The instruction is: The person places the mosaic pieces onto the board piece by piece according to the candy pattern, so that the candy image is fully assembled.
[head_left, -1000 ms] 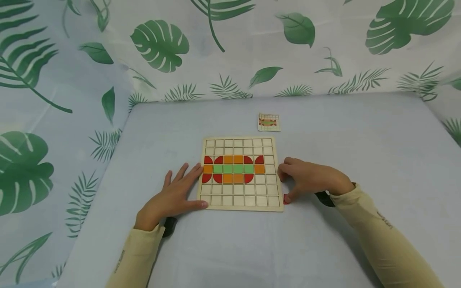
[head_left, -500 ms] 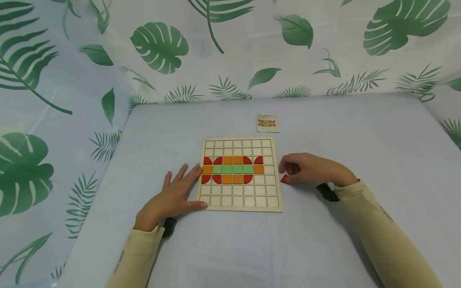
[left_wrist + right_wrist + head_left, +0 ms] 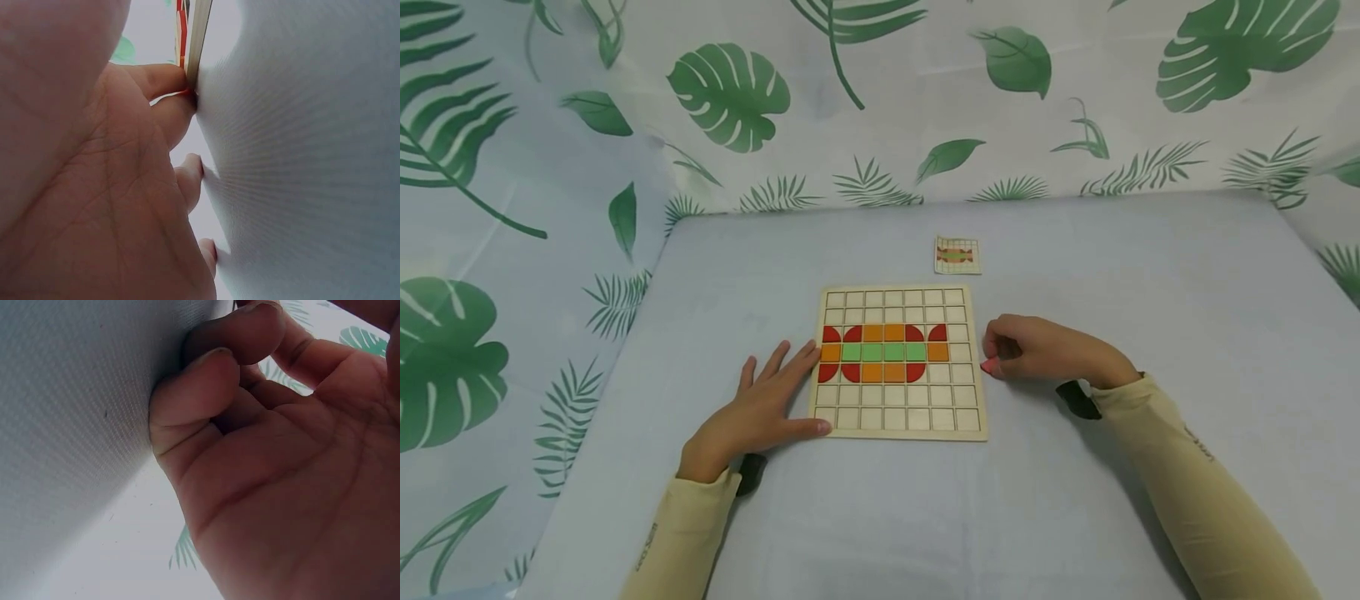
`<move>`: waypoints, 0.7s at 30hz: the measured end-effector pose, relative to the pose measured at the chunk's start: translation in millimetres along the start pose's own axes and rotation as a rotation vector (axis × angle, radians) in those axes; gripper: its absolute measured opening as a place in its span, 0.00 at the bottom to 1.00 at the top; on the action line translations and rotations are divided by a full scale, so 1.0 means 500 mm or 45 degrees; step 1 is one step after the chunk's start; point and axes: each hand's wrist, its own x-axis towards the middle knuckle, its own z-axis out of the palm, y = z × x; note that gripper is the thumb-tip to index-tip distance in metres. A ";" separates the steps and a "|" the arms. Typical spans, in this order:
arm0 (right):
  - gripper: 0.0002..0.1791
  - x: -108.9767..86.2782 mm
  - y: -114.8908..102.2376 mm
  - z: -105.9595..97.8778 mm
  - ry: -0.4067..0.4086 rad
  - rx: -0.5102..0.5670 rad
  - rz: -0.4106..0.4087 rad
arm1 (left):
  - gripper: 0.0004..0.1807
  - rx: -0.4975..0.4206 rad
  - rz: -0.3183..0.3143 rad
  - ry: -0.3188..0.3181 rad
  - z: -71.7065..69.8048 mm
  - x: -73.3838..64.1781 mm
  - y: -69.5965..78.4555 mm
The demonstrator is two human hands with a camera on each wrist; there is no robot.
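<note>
A square wooden grid board (image 3: 895, 421) lies on the table, with red quarter-round, orange and green tiles set in three of its middle rows. Fingers spread, my left hand (image 3: 758, 421) rests at the board's left edge; in the left wrist view its fingertips touch the board's side (image 3: 199, 37) and the tabletop. Just off the right edge, my right hand (image 3: 1045, 350) pinches a small red tile (image 3: 989, 366) between thumb and finger. The right wrist view shows curled fingers (image 3: 200, 387) against the cloth; the tile is hidden there.
A small pattern card (image 3: 957, 256), showing a similar coloured grid design, lies behind the board. Pale cloth covers the table (image 3: 880, 517). A leaf-printed curtain (image 3: 880, 125) hangs behind and at the sides.
My right hand has moved the red tile from beside the board's lower right corner up along the right edge, turning it on the way. The left hand has stayed in place.
</note>
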 end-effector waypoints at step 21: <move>0.03 0.011 -0.018 0.006 0.243 0.088 -0.004 | 0.59 -0.004 0.013 0.002 0.001 0.002 -0.003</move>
